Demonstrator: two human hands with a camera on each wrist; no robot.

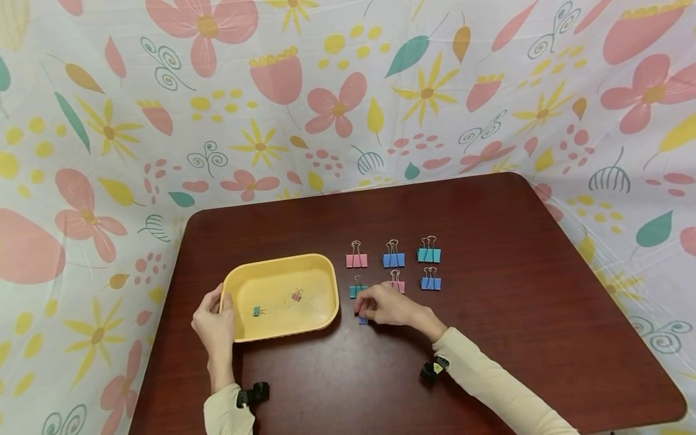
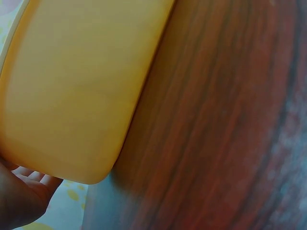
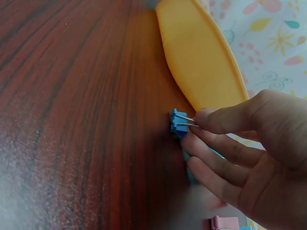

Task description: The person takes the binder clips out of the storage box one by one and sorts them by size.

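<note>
My left hand [image 1: 214, 320] grips the left end of a yellow plastic tray [image 1: 283, 263], thumb over the rim; its fingers [image 2: 36, 177] show beyond the tray's end in the left wrist view. Inside the tray lie a small teal binder clip [image 1: 257, 312] and a small pink binder clip [image 1: 296, 295]. Right of the tray, my right hand [image 1: 388, 305] pinches the wire handles of a small blue binder clip [image 3: 179, 122] between thumb and fingers. Just beyond that hand are a teal binder clip [image 1: 356, 291] and a pink binder clip [image 1: 399, 285], both partly covered.
A back row holds a pink binder clip [image 1: 356, 260], a blue binder clip [image 1: 394, 260] and a teal binder clip [image 1: 429, 254]. Another blue binder clip [image 1: 431, 283] lies in front of the teal one. The dark wooden table [image 1: 489, 290] meets a flower-printed cloth [image 1: 337, 115] behind.
</note>
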